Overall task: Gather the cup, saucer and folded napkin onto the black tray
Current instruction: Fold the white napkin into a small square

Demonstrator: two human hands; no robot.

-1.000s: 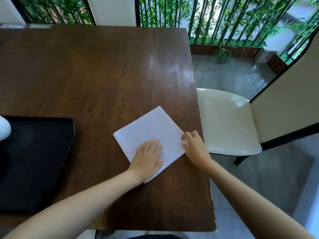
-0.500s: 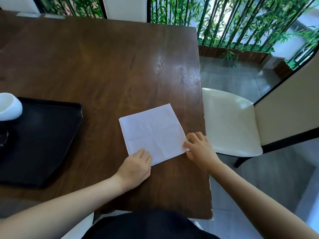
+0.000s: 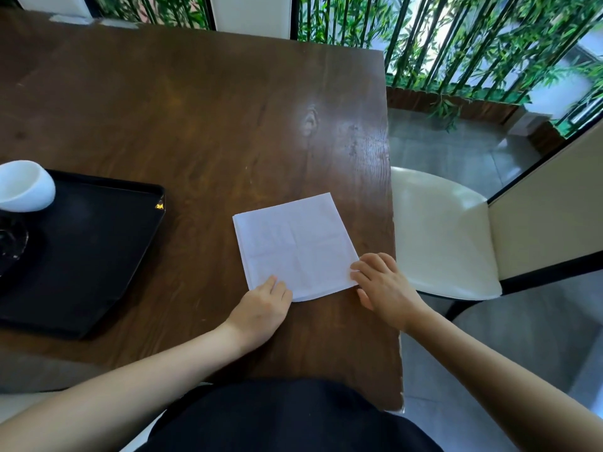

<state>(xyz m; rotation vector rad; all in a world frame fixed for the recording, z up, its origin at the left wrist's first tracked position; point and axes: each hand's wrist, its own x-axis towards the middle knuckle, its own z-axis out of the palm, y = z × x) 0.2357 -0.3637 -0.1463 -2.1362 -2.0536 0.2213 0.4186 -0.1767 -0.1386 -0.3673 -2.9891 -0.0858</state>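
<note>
The left grip (image 3: 261, 305) lies with bent fingers on the near left corner of the white folded paper napkin (image 3: 293, 243); I cannot tell whether it pinches the paper. The right grip (image 3: 381, 282) touches the napkin's near right corner with its fingertips, its thumb apart from the paper. The napkin lies flat on the dark brown wooden tabletop (image 3: 195, 109). Well left of the napkin sits the black rectangular tray (image 3: 98, 239), and further left on it the white ceramic cup (image 3: 23, 187). Right of the napkin stands a cream chair (image 3: 440, 230).
</note>
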